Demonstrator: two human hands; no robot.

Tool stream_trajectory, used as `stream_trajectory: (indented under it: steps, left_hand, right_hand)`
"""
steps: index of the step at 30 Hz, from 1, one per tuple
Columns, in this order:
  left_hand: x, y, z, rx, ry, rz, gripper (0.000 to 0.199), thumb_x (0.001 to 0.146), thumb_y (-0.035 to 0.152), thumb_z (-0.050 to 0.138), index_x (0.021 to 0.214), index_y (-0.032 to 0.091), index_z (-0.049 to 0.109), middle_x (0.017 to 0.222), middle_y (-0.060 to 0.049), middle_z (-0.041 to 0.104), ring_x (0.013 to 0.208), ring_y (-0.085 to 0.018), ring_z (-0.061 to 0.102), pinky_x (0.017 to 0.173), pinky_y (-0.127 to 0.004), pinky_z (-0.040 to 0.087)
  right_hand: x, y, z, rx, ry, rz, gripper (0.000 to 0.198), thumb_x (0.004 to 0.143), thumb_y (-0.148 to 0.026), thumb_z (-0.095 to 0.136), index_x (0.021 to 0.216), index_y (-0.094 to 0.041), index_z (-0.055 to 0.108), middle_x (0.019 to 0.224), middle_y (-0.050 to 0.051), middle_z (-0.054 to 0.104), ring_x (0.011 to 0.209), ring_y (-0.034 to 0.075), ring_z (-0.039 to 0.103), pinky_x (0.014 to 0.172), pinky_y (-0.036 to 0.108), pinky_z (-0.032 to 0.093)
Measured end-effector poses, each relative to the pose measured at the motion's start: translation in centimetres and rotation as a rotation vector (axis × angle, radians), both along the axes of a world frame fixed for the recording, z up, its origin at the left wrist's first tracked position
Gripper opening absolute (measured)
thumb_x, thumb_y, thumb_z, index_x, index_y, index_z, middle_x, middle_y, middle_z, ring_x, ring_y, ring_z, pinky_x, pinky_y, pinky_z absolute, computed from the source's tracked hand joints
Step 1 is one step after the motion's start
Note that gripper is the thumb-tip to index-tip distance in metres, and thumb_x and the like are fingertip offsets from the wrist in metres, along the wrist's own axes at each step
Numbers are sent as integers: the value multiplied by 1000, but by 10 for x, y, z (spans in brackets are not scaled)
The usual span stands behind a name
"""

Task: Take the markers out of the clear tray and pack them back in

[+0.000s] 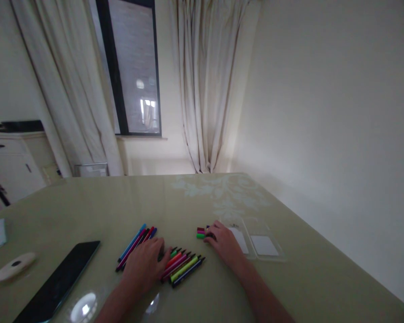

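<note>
My left hand (144, 261) rests low over the table between two groups of felt-tip pens. Its fingers are curled, and what they hold, if anything, is hidden. Left of it lie capped-looking pens (134, 244) in blue, purple, black and red. To its right, a row of uncapped pens (185, 267) shows dark tips pointing away to the right, in green, orange, pink, yellow-green and navy. My right hand (222, 240) is closed beside a small cluster of pen caps (200, 230), dark red, magenta and green. Its fingertips meet at the caps; anything between them cannot be made out.
Right of my right hand lies an open clear plastic case (272, 257) with white inserts. A black phone or tablet (59, 280), a whitish oval object (15, 267) and a clear round item (83, 308) are at the left. A wall (340, 170) borders the table's right edge.
</note>
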State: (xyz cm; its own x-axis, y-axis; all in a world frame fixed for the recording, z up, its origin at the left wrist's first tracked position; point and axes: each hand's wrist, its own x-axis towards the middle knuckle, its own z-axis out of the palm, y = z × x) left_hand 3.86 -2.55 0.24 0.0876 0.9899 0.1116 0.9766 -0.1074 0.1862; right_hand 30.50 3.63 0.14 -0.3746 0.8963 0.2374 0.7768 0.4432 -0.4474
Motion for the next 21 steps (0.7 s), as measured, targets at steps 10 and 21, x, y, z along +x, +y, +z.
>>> stream_trajectory:
  steps: [10,21]
  left_hand:
    - [-27,8,-13,76,134,328,29,104,36,41,114,17,60,113,-12,66,103,-29,67,87,-39,49]
    - [-4,13,-11,105,-152,10,20,103,27,42,109,22,61,110,-8,71,101,-23,68,88,-34,51]
  right_hand:
    - [4,2,1,59,-176,-53,8,91,-18,66,88,-21,73,95,6,71,95,23,64,85,31,44]
    - [-7,-8,8,172,182,50,35,101,-30,56,135,-24,60,119,8,68,107,22,64,93,32,50]
